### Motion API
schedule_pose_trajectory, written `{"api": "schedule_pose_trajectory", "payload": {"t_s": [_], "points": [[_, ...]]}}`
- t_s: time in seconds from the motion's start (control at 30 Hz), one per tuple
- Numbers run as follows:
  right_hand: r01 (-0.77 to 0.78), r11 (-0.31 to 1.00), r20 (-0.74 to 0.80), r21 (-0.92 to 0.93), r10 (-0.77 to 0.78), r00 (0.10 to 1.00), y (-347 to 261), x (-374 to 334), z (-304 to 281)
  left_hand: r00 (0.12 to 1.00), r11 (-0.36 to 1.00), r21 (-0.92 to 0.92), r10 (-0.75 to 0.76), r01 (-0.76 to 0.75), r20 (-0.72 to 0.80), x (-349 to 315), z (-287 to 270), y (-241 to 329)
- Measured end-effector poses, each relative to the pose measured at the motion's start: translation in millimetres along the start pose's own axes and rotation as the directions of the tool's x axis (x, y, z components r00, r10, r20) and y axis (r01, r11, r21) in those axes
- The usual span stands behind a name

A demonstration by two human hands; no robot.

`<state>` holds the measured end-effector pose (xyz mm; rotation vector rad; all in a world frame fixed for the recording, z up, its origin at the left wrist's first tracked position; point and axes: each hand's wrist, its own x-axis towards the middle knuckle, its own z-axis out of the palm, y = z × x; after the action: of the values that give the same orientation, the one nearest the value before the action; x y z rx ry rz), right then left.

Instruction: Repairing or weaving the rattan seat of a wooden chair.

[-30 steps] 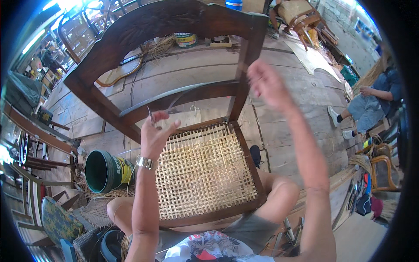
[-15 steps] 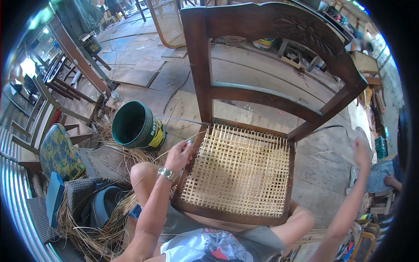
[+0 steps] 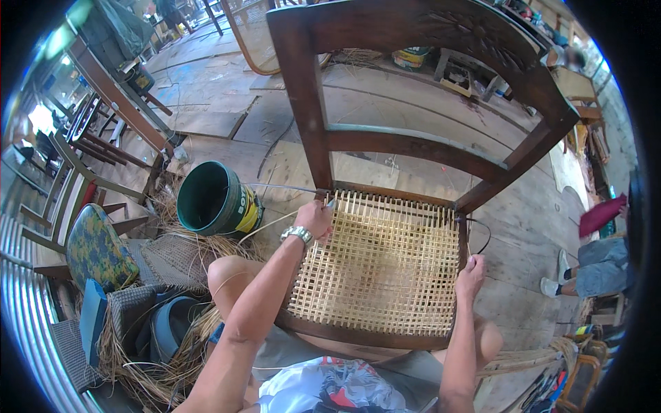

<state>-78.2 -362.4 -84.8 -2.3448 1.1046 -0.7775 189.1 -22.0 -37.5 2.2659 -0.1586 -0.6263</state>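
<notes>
A dark wooden chair (image 3: 319, 148) lies across my lap, its backrest pointing away from me. Open-woven pale cane (image 3: 375, 275) fills its seat frame. At the far left corner of the seat, my left hand (image 3: 315, 221) is closed round a pale cane strand (image 3: 272, 221), whose tail hangs toward the bucket; something small and greyish shows at the fingertips. Beside the right seat rail, my right hand (image 3: 469, 277) is closed, fingers pinched at the end of a thin dark strip (image 3: 489, 234) that loops out from the far right corner.
A green bucket (image 3: 206, 199) stands left of the chair. Bundles of loose cane (image 3: 131, 358) and a blue tub (image 3: 172, 323) lie at the lower left, near a camouflage-patterned cushion (image 3: 103, 248). At right another person (image 3: 599, 272) holds a dark red cloth (image 3: 601, 215).
My right hand has swung in from far right to the seat's right rail, and the dark strip now bends in a loop. My left hand has moved up and right, onto the weave's edge.
</notes>
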Motion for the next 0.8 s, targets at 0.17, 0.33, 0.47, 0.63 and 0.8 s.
{"api": "schedule_pose_trajectory", "payload": {"t_s": [0.17,0.33,0.47,0.63,0.8], "points": [[-0.024,0.996,-0.033,0.08,0.027,0.999,2.1,-2.3,2.2,1.0,0.992,0.125,-0.001,0.005,-0.029,-0.6,-16.8,-11.0],[-0.088,0.989,-0.007,0.122,0.089,0.996,0.8,-1.1,-1.5,0.992,0.801,-0.585,-0.099,0.125,0.077,-23.3,-40.5,-1.4],[-0.105,0.986,0.008,0.129,0.105,0.994,9.7,-0.4,5.1,0.988,0.99,0.047,0.138,-0.135,-0.072,-19.1,-20.5,-8.5],[-0.141,0.982,0.043,0.129,0.137,0.99,12.4,-1.2,8.4,0.986,0.991,-0.042,-0.118,0.124,0.114,-20.3,-19.9,13.8],[-0.138,0.983,0.023,0.123,0.136,0.99,12.0,-1.1,1.3,0.984,0.997,0.032,-0.072,0.068,0.164,3.7,-11.3,5.9]]}}
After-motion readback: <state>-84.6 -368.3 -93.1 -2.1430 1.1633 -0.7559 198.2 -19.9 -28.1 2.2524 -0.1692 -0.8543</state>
